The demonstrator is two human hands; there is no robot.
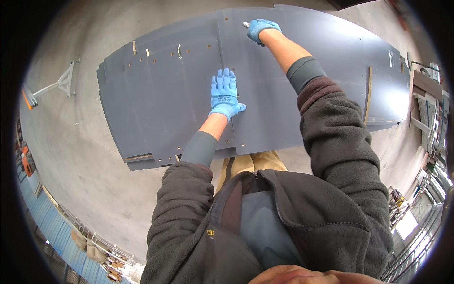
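Dark grey flat panels [179,104] lie before me, overlapping or side by side, with a seam running between them. My left hand [226,97], in a light blue glove, rests flat on the panels over the seam, fingers stretched and thumb out to the right. Toward the far edge my right hand [263,31], gloved in the same blue, is closed around a small tool with a silvery end [246,24] sticking out to the left. The rest of that tool is hidden in the fist, so its kind does not show. Small round holes dot the panels along several lines.
A narrow wooden strip [368,94] shows at a slot in the right panel. On the concrete floor [71,142] at the left stands a white metal stand [66,81]. An orange machine [27,161] sits at the far left, and stacked boards [428,111] stand at the right.
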